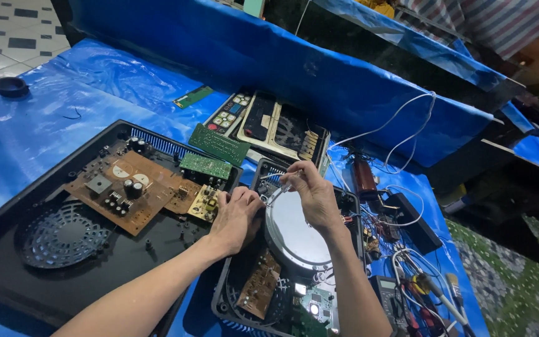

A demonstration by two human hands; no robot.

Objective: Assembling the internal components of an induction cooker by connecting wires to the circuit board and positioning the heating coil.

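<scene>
My left hand (237, 218) rests on the upper left edge of a small opened black appliance case (229, 288), fingers curled next to a round silver coil disc (294, 237) inside it. Over the top of that disc, my right hand (312, 190) pinches thin metal tweezers (277, 187). What the tips touch I cannot make out. A brown circuit board (260, 288) and a green board (319, 304) lie in the lower part of the same case.
A larger open black case (7, 206) on the left holds a brown circuit board (126, 190) and a fan grille (63, 237). Green boards (218, 145), a control panel (229, 114), white wires (400, 128), a multimeter (387, 299) and hand tools (432, 293) lie on blue tarpaulin (45, 93).
</scene>
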